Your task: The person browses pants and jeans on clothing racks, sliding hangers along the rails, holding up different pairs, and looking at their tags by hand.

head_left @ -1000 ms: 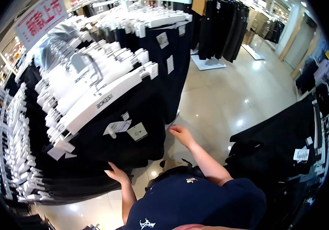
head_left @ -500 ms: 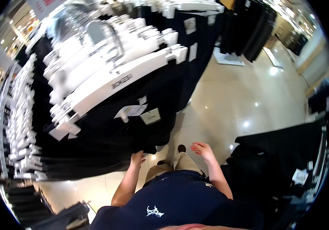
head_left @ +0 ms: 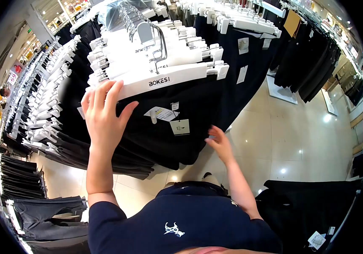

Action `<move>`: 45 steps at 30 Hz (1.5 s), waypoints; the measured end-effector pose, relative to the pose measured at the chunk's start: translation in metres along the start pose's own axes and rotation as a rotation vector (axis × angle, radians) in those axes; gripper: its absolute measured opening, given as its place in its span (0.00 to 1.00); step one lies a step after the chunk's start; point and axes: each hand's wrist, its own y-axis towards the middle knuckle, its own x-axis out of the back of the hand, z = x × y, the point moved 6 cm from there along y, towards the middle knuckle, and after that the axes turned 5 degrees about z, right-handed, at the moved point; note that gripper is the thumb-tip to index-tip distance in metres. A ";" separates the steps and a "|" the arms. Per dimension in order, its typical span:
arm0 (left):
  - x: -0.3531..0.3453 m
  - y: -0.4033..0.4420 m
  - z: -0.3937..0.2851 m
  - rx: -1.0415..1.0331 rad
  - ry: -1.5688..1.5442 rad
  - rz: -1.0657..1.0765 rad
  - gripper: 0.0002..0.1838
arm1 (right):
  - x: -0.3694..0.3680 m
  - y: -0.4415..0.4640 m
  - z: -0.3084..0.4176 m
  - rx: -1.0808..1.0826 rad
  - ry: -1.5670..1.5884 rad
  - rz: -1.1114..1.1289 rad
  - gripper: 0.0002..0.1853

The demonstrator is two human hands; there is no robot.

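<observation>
My left hand is over the left end of the front white clip hanger, which is marked BOKESI. Its fingers are stretched across that end and the thumb stands apart; whether they touch the hanger I cannot tell. Black trousers hang from this hanger, with paper tags dangling on their front. Beside the right edge of the trousers is my right hand, its fingers loosely apart and nothing visible in them. Several more white hangers are packed closely behind the front one.
Another row of white hangers with dark garments runs along the left. Folded dark trousers lie at lower left. Black clothing is close by at lower right. Tiled floor stretches right, toward a further rack of black garments.
My left hand has risen from below the trousers' lower edge to the hanger's left end. My right hand has moved up toward the trousers. The view has shifted, with the rack now further right.
</observation>
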 end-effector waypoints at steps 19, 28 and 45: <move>0.006 0.033 -0.068 -0.185 0.098 -0.112 0.24 | 0.015 -0.020 0.086 0.352 -0.068 -0.327 0.11; -0.072 0.059 -0.170 -0.399 -0.286 -0.061 0.23 | 0.132 -0.073 0.007 -0.125 -0.020 -0.864 0.18; -0.168 0.265 -0.251 -0.139 -0.290 -0.024 0.22 | 0.325 0.050 0.116 0.512 0.185 -0.719 0.17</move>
